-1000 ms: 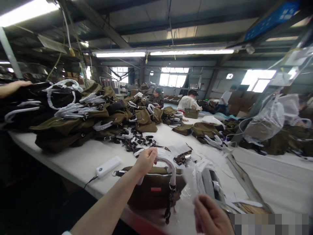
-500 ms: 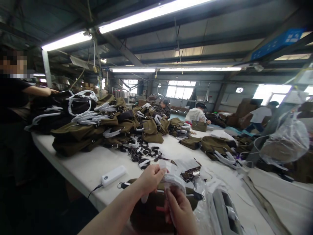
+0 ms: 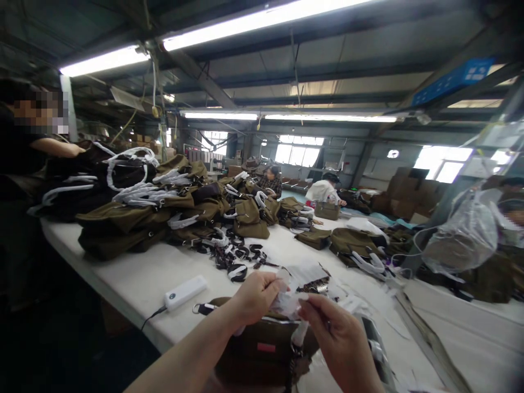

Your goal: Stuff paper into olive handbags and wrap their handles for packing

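An olive handbag point(image 3: 241, 357) with a small pink patch on its front stands right before me, a metal ring at its left end. Above its top, my left hand point(image 3: 256, 299) is closed, pinching a thin whitish wrapping strip point(image 3: 289, 304). My right hand point(image 3: 341, 335) pinches the same strip from the right between thumb and fingers. Below the strip hangs a white-wrapped strap end point(image 3: 300, 334) with a dark chain-like piece point(image 3: 295, 363) under it. The handle beneath the strip is largely hidden by my hands.
A heap of olive bags point(image 3: 123, 224) with white-wrapped handles covers the table's left and back. Loose dark straps point(image 3: 233, 256), a white power bank point(image 3: 185, 292) with cable and a grey tape dispenser point(image 3: 374, 338) lie nearby. Co-workers are at the left and back.
My right hand has moved right and turned, now pulling at the strip beside my left hand. The pink patch and hanging strap end are now uncovered. The view has shifted slightly.
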### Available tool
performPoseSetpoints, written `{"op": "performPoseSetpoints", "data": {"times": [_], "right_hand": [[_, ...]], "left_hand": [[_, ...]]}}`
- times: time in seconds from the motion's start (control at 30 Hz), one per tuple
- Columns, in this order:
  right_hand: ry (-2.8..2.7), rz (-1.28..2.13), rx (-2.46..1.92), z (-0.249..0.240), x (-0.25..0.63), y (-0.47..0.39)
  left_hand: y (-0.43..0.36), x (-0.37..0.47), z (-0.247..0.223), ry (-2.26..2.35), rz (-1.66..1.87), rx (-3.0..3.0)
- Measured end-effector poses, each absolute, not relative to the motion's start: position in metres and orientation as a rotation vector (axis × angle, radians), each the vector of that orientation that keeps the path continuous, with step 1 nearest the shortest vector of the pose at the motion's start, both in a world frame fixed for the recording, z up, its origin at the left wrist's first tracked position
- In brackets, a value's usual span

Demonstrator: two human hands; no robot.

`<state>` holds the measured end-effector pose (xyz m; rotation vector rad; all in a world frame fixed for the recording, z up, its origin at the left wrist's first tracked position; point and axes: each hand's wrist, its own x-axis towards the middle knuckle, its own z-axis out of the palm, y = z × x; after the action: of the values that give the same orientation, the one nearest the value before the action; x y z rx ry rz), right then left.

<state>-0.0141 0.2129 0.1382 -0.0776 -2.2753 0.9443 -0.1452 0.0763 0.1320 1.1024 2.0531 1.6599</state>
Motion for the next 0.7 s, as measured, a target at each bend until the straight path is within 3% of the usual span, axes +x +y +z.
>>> {"op": "performPoseSetpoints", "data": {"times": [0.37,0.53,0.7], "right_hand": [[-2.375,1.005,-0.183,0.133,-0.059,0.213],[-2.295,1.167,-0.061,0.136,-0.060,0.211],[-2.360,0.597,0.207,0.131,-0.054,0.201]], "left_hand": [[0.068,-0.142,0.131,2.356,1.505,1.401],[0.066,-0.139,0.128,2.287,1.492,1.444],[0.068,-0.138,0.118,2.301,1.536,1.364]]}}
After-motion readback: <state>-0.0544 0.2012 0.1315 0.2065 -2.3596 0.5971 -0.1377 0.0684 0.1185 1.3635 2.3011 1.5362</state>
